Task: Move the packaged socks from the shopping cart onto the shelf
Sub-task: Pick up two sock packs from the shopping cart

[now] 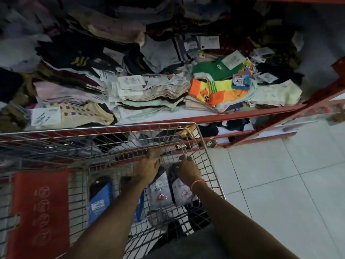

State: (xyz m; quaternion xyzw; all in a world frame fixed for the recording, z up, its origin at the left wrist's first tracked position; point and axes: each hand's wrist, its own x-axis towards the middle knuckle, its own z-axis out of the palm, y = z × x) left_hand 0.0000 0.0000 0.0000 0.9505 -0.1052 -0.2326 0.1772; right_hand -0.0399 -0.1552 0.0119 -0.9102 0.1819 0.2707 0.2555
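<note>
Cart open-topped; shelf front strip bare.

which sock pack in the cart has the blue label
The sock pack with the blue label lies at the left of the shopping cart, beside the red flap. The two packs under the hands are clear with white socks and red marks.

Dim shop aisle, as you saw it.
You stood over a pale tiled floor with dark grout lines, facing red-framed metal shelving under weak light; its lower tiers ran off to your right.
</note>
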